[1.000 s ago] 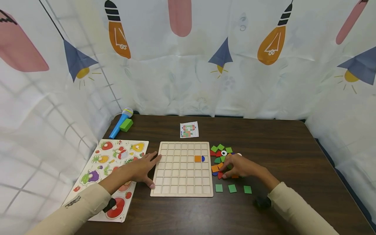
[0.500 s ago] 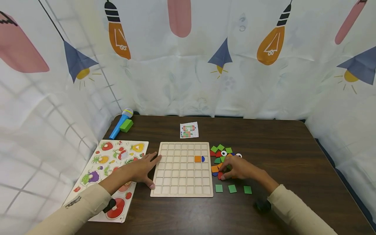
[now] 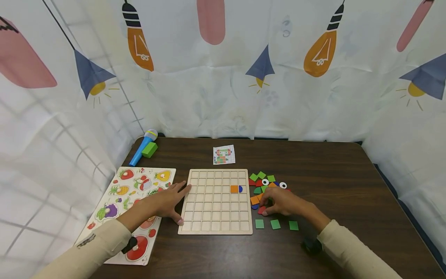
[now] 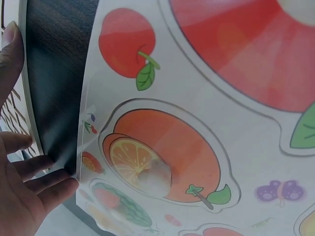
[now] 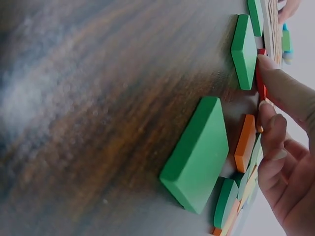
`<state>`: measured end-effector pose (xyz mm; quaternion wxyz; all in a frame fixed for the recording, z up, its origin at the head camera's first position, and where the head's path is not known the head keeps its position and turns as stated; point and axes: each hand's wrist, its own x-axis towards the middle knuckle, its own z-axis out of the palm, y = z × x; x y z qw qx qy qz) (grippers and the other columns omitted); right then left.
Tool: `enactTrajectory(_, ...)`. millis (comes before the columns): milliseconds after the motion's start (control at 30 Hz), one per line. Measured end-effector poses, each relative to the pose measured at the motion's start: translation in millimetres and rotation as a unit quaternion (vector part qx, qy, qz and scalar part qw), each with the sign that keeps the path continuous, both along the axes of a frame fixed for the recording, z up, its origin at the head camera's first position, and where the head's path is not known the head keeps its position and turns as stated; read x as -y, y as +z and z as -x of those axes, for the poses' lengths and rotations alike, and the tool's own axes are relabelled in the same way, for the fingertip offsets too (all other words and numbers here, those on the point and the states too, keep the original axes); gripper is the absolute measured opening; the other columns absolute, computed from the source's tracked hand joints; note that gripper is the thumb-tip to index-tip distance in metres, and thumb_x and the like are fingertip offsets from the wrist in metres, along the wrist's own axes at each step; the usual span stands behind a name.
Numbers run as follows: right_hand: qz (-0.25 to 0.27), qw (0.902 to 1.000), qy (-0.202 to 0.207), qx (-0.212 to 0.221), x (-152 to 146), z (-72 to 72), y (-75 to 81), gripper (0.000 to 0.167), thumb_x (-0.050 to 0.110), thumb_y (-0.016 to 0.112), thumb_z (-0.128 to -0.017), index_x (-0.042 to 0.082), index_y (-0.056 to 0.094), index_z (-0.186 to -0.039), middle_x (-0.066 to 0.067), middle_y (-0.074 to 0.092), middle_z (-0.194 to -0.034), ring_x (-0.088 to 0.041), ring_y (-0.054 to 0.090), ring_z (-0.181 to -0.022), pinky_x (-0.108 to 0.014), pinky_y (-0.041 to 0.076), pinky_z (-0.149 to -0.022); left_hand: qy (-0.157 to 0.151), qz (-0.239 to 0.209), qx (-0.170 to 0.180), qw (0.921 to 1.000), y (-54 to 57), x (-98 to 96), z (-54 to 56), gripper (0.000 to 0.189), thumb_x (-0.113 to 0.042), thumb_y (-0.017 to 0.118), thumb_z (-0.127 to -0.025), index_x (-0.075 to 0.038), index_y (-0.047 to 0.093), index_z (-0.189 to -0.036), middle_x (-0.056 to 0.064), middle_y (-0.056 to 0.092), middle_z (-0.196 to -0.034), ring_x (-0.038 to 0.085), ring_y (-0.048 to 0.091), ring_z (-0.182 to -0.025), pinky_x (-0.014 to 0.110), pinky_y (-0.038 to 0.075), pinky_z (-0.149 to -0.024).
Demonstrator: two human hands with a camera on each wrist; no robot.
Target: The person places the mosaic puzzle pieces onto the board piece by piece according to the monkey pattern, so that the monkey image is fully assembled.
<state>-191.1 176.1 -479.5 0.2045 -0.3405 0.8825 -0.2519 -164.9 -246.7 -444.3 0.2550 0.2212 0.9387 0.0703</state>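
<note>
In the head view, my left hand (image 3: 166, 202) rests spread along the left edge of a wooden grid board (image 3: 205, 217); the left wrist view shows its fingers at that edge. An orange square (image 3: 234, 189) and a blue half-round piece (image 3: 240, 189) sit side by side in the grid. Right of the board, my right hand (image 3: 283, 201) is low over a pile of coloured tiles. Its thumb and index finger pinch a small red tile (image 3: 261, 210), also seen edge-on as a red tile (image 5: 261, 78) in the right wrist view. Part of the pile is hidden beneath the hand.
Green squares (image 3: 275, 224) lie in a row below the pile. A pattern card (image 3: 224, 155) lies behind the board. On the left are a fruit puzzle board (image 3: 139, 248), a blue toy microphone (image 3: 139, 152) and a green block (image 3: 149, 150). Curtains surround the table (image 3: 331, 170).
My right hand has shifted slightly, uncovering a white ring piece at the pile's right. The red tile at its fingertips has turned a little. The left hand stays on the board's edge.
</note>
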Motion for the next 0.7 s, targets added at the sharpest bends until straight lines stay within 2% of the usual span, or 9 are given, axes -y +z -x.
enactTrajectory(233, 0.004, 0.9992, 0.035, -0.017, 1, -2.1, 1.5, 0.015, 0.027, 0.079, -0.088, 0.021, 0.074, -0.1, 0.011, 0.064, -0.099, -0.006, 0.056, -0.088, -0.026, 0.051, -0.081, 0.006, -0.002, 0.005, 1.0, -0.5, 0.3, 0.7, 0.12, -0.058, 0.084, -0.07, -0.006, 0.022, -0.16, 0.026, 0.018, -0.164, 0.049, 0.022, -0.149, 0.065, 0.038, -0.107)
enactTrajectory(533, -0.009, 0.9996, 0.026, 0.006, 6, -4.7, 8.5, 0.014, 0.025, 0.078, -0.089, 0.022, 0.065, -0.094, 0.013, 0.058, -0.084, -0.008, 0.053, -0.078, -0.023, 0.046, -0.069, 0.004, 0.001, 0.002, 1.0, -0.8, 0.1, 0.3, 0.121, -0.059, 0.083, -0.07, -0.005, 0.023, -0.159, 0.026, 0.019, -0.164, 0.049, 0.023, -0.149, 0.064, 0.039, -0.107)
enactTrajectory(633, -0.021, 0.9998, 0.005, 0.007, 6, -2.3, 13.0, 0.016, 0.025, 0.077, -0.09, 0.021, 0.069, -0.104, 0.011, 0.059, -0.089, -0.01, 0.054, -0.081, -0.026, 0.047, -0.07, 0.003, 0.0, 0.002, 1.0, -0.6, -0.5, 0.0, 0.121, -0.058, 0.084, -0.07, -0.005, 0.023, -0.159, 0.026, 0.019, -0.163, 0.049, 0.023, -0.149, 0.064, 0.039, -0.107)
enactTrajectory(700, -0.025, 0.9997, 0.001, 0.002, 7, 0.7, 16.3, 0.024, 0.024, 0.075, -0.092, 0.02, 0.071, -0.115, 0.009, 0.065, -0.099, -0.012, 0.058, -0.089, -0.029, 0.051, -0.076, 0.003, 0.001, 0.001, 1.0, -0.7, -0.6, 0.1, 0.121, -0.059, 0.084, -0.07, -0.005, 0.023, -0.159, 0.026, 0.019, -0.164, 0.05, 0.023, -0.149, 0.064, 0.039, -0.107)
